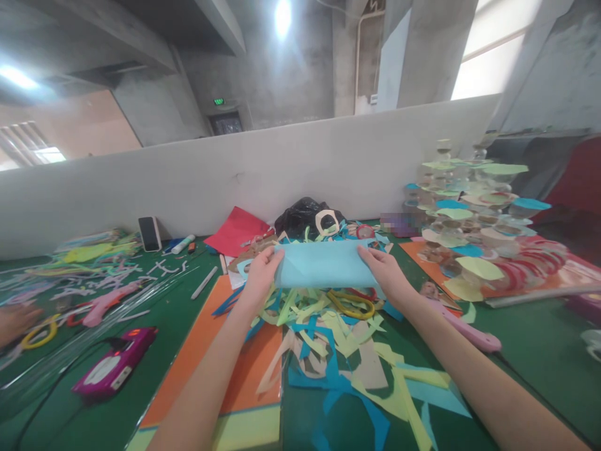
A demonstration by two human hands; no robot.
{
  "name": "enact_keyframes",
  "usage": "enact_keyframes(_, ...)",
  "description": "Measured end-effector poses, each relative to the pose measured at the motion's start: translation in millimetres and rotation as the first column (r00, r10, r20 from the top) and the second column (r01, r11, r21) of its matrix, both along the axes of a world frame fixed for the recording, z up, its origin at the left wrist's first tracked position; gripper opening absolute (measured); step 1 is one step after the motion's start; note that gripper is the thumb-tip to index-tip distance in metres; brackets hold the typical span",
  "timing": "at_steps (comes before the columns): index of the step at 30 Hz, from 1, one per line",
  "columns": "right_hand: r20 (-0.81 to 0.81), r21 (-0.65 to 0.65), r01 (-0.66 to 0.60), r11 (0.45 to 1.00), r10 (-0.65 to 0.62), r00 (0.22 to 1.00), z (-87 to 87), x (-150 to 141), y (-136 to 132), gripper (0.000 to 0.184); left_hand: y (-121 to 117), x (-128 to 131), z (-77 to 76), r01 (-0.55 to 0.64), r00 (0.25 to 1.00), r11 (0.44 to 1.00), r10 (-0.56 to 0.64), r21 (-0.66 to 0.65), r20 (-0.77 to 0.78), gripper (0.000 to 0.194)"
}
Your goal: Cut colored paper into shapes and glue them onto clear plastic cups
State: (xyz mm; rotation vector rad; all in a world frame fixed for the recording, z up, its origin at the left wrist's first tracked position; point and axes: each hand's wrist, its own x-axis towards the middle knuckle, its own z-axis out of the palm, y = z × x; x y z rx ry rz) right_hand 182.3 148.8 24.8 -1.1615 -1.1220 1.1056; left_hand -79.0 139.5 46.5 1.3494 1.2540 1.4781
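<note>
A light blue sheet of paper (323, 266) is stretched between my two hands above the table. My left hand (263, 275) pinches its left edge, and my right hand (385, 272) pinches the right edge. Below the sheet lies a heap of paper scraps (328, 351) in blue, pale green and beige. Yellow-handled scissors (354, 307) rest among the scraps, their blades hidden. Near my right forearm lies a pink tool with a cord (469, 329), partly covered by the arm. Under my left forearm is an orange sheet (197, 351).
Stacked clear jars with paper discs (469, 219) stand at the right. A purple box with a cable (115, 363) lies left, near a pink glue gun (113, 300). Another person's hand (17, 322) shows at the left edge. A phone (149, 234) leans against the white partition (235, 178).
</note>
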Motion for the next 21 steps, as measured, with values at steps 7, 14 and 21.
enact_keyframes(7, 0.010, 0.003, 0.023, 1.000, -0.023, 1.000, -2.7, -0.1, 2.5, 0.049, 0.9, 0.1, -1.6, 0.007, 1.000, 1.000, -0.008, 0.019, 0.012, 0.043)
enact_keyframes(14, 0.035, 0.007, 0.031, 0.999, -0.031, 0.999, -1.0, 0.6, 1.2, 0.053, 3.3, 0.6, -4.6, -0.059, 0.998, 0.998, 0.059, 0.025, -0.016, 0.045)
enact_keyframes(21, 0.046, 0.020, 0.018, 1.000, -0.019, 0.999, -2.9, 1.3, 2.0, 0.055, 5.9, -0.7, -6.1, -0.112, 0.990, 0.990, 0.119, 0.088, -0.072, 0.039)
